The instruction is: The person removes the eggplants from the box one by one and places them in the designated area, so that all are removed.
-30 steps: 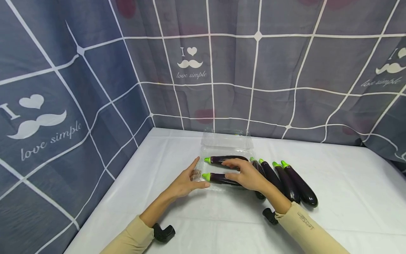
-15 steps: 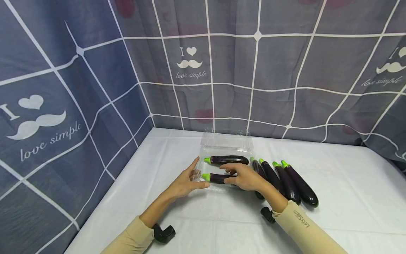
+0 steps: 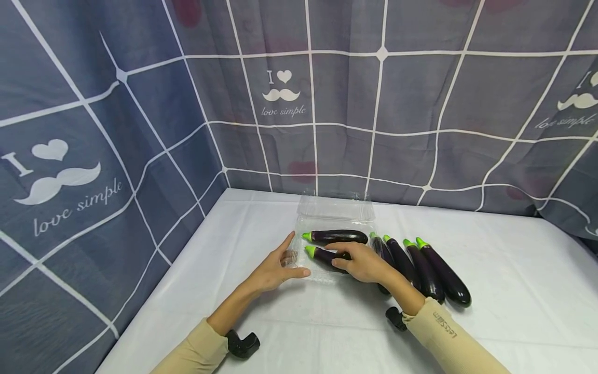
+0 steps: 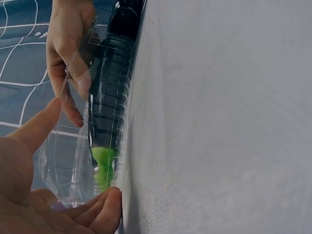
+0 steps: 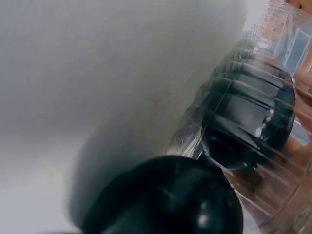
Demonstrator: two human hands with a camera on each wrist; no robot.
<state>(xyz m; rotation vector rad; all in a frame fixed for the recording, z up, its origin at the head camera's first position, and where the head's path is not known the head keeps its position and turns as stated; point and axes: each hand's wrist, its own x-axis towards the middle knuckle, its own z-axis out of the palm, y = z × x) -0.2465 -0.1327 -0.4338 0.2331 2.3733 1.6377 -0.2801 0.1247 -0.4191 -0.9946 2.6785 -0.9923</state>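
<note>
A clear plastic clamshell box point(image 3: 335, 209) lies with its lid folded back toward the curtain. Two dark eggplants are in its tray, the rear one point(image 3: 338, 236) lying crosswise. The front eggplant point(image 3: 322, 256) slants, green stem toward the back left. My right hand point(image 3: 359, 261) reaches over the box and grips this front eggplant between thumb and fingers, covering its blunt end. At the box's left end my left hand point(image 3: 271, 267) has thumb and index finger spread. In the left wrist view, its fingertips point(image 4: 113, 197) touch the clear wall beside the green stem.
Several more eggplants point(image 3: 441, 270) lie side by side on the white cloth, right of the box and partly under the right forearm. One eggplant's rounded end point(image 5: 170, 200) sits close beside the box in the right wrist view. A grey checked curtain point(image 3: 345, 104) stands behind the table.
The front eggplant has turned in the tray, its stem end shifting toward the back and slightly right. My right hand moved from above it to a grip. The left hand stays put.
</note>
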